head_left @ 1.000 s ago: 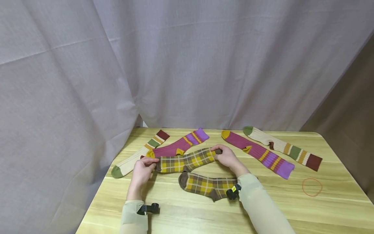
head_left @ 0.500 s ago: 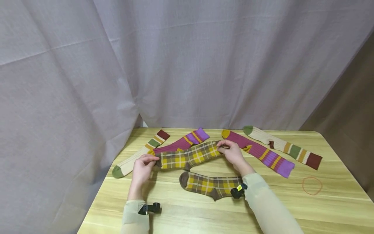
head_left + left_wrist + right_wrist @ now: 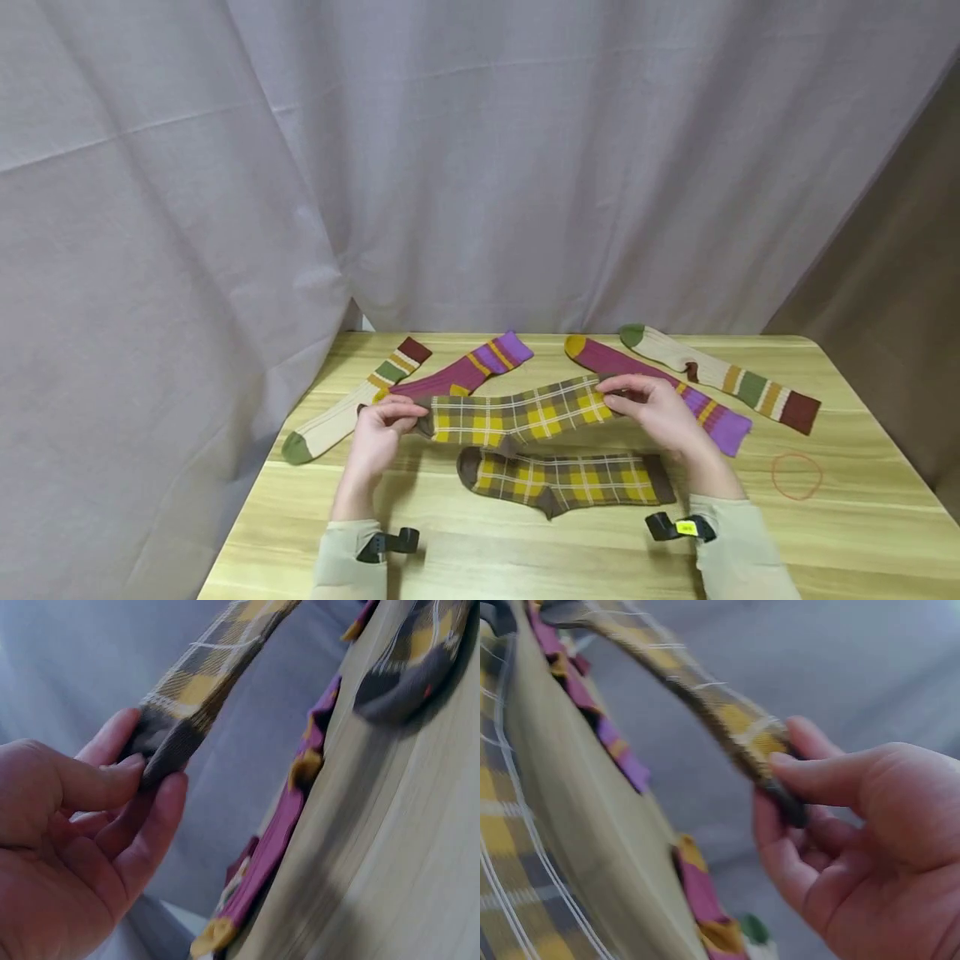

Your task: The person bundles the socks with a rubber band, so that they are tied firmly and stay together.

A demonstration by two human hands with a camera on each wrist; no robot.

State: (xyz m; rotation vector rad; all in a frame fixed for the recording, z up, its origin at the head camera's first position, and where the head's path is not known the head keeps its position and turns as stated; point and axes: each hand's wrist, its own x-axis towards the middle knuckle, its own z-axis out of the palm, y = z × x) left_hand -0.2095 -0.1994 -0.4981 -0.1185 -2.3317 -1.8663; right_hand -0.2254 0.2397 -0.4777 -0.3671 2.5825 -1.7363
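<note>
Stretched between both hands above the table is a brown and yellow plaid sock [image 3: 517,414]. My left hand [image 3: 381,437] pinches its dark toe between thumb and fingers, which shows closely in the left wrist view [image 3: 161,746]. At the other end my right hand [image 3: 663,417] pinches the dark cuff; in the right wrist view the sock [image 3: 727,724] runs away from the fingers. A matching plaid sock [image 3: 570,483] lies flat just below, toe to the left, heel toward me.
Behind on the left lie a cream striped sock [image 3: 337,423] and a magenta sock [image 3: 435,383]. Another magenta sock [image 3: 615,358], partly covered by my right hand, and a cream striped sock [image 3: 720,371] lie at right. A red circle [image 3: 797,477] marks the wooden table [image 3: 525,558].
The held sock has come up off the table toward me and is pulled straighter. My right hand has moved right and nearer, uncovering the lower plaid sock's cuff. My left hand has shifted slightly right.
</note>
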